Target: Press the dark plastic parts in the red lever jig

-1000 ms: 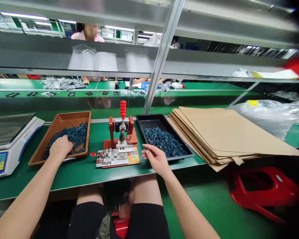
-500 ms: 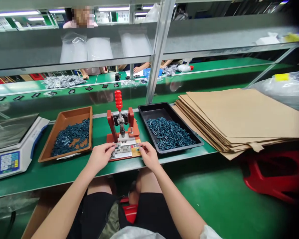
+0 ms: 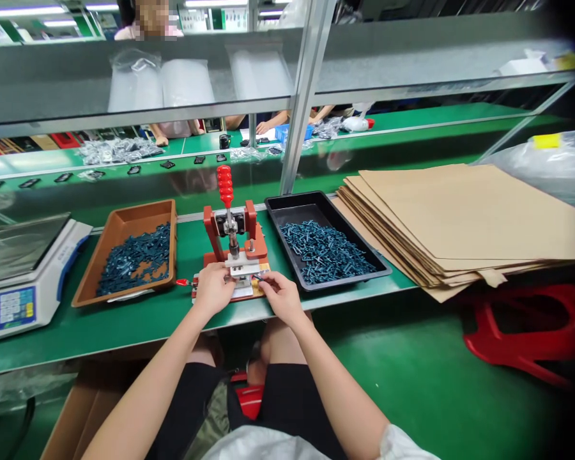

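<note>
A toggle press (image 3: 230, 236) with an upright red handle stands on the green bench in front of me. My left hand (image 3: 214, 289) is at the left of its metal fixture, fingers closed; what they hold, if anything, is hidden. At the fixture's right side, my right hand (image 3: 280, 295) pinches a small dark piece (image 3: 257, 277). A small red-tipped lever (image 3: 183, 282) sticks out left of the press. Small dark blue parts lie in a brown tray (image 3: 86, 284) on the left and a black tray (image 3: 301, 199) on the right.
A scale (image 3: 33, 275) stands at the far left. Stacked brown cardboard sheets (image 3: 450, 217) lie right of the black tray. A metal post (image 3: 304, 102) rises behind the press. Beyond the shelf, people sit at another green bench. A red stool (image 3: 522, 332) is at the lower right.
My left hand has moved right, onto the fixture, uncovering the red-tipped lever. My right hand has shifted slightly left and a dark piece now shows at its fingertips. The view has tilted slightly.
</note>
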`<control>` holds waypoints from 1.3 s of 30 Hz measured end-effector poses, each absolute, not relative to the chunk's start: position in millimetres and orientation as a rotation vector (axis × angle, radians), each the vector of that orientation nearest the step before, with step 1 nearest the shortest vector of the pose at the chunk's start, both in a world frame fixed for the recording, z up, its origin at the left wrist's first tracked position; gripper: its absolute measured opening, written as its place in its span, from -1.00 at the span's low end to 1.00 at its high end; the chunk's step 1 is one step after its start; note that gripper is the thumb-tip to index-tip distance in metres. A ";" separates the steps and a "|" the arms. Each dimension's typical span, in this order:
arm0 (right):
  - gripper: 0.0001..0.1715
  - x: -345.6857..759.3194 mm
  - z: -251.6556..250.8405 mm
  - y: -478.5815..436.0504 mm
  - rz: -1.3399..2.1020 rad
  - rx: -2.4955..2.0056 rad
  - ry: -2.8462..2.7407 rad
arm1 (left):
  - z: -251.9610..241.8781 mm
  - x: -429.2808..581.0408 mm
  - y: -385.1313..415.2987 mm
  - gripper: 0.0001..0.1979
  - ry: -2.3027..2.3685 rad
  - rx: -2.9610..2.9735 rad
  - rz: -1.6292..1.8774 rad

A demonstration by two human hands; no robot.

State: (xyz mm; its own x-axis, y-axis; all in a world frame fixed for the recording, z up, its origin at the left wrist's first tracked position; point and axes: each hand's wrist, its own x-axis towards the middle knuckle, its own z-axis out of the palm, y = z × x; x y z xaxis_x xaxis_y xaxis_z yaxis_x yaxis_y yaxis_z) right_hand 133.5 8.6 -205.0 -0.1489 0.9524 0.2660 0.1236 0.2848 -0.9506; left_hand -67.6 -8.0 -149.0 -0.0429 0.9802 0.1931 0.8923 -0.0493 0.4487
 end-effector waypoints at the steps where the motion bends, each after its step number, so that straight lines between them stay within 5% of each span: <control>1: -0.82 133.6 -204.8 8.6 0.995 -1.032 -1.547 | -148.4 -67.6 -8.2 -0.80 2.016 2.056 0.666; 21: -0.76 114.4 -190.0 42.2 1.086 -0.893 -1.821 | -134.8 -67.5 -8.1 -0.64 1.943 2.141 0.434; 39: -0.70 102.9 -190.2 40.0 0.828 -0.831 -1.912 | -141.7 -69.9 -14.4 -0.79 1.958 2.190 0.540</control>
State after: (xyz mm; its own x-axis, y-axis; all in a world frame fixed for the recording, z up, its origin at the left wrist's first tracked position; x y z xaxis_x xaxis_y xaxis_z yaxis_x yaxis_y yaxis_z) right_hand 102.9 40.0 -190.2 -0.4002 0.8011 0.4451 0.2234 0.5563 -0.8004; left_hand -69.9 -14.4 -141.7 0.0806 0.9834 0.1624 0.9278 -0.1336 0.3483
